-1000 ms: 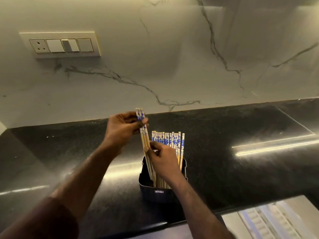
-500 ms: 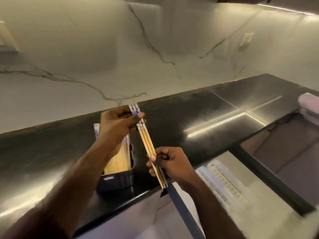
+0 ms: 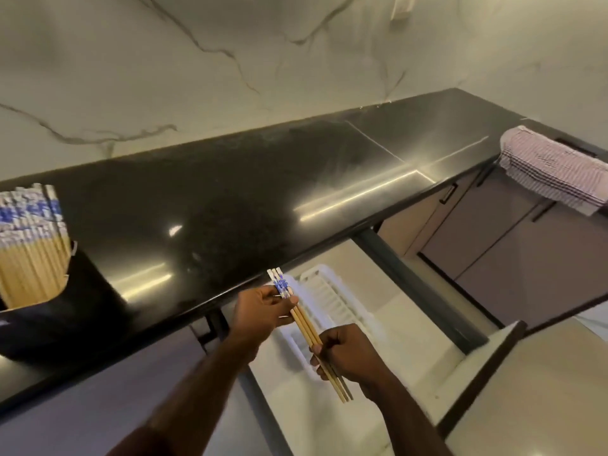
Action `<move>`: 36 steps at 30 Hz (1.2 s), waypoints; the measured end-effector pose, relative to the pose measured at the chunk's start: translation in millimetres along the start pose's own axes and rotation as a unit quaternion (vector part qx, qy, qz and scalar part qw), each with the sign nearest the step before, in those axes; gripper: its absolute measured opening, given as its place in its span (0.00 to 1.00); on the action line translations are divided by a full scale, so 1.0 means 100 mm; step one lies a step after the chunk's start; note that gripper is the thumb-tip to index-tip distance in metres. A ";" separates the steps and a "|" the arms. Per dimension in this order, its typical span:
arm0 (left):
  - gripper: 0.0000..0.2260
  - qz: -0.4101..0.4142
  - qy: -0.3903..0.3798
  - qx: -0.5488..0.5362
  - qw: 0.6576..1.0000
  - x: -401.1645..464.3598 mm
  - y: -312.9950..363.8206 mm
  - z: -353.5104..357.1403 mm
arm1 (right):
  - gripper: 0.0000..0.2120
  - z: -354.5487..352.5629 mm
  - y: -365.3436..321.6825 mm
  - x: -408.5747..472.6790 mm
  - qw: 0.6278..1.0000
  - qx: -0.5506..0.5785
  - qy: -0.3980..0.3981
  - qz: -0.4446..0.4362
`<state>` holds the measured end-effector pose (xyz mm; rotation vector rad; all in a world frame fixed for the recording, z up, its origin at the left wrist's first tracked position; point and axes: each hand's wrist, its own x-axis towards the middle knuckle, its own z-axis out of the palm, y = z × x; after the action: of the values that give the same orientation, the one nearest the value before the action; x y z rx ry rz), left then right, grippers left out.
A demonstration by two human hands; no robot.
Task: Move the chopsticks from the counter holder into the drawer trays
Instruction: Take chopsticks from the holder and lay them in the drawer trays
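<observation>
head view: both hands grip chopsticks above drawer tray.

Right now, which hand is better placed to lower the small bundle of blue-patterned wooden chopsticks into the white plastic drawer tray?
Right hand: it grips the bundle directly over the tray.

Bkgd: wall clad in pale marble w/ dark veins; a blurred plate is seen high on it at right. Counter is black, polished, streaked w/ light glare. Striped cloth is draped over counter edge at far right. Cabinets below are mauve-grey w/ dark handles. Lighting warm, dim.
</observation>
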<state>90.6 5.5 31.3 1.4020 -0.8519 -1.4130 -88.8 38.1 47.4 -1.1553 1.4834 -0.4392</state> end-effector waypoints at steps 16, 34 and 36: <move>0.26 0.019 -0.032 0.642 0.766 0.72 -1.16 0.17 | 0.07 0.25 0.51 1.53 0.982 -0.158 -0.028 0.104; 0.29 -0.052 -0.214 0.820 0.529 0.93 -1.12 0.37 | 0.13 0.40 0.95 1.55 0.945 -0.328 -0.005 0.007; 0.28 -0.032 -0.215 0.819 0.532 0.91 -1.08 0.36 | 0.16 0.36 0.91 1.50 0.941 -0.337 0.014 -0.007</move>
<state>48.5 -50.8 -96.2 2.2853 -2.9367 -0.6347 -74.3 -34.7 -115.3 -1.6945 1.7063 0.0674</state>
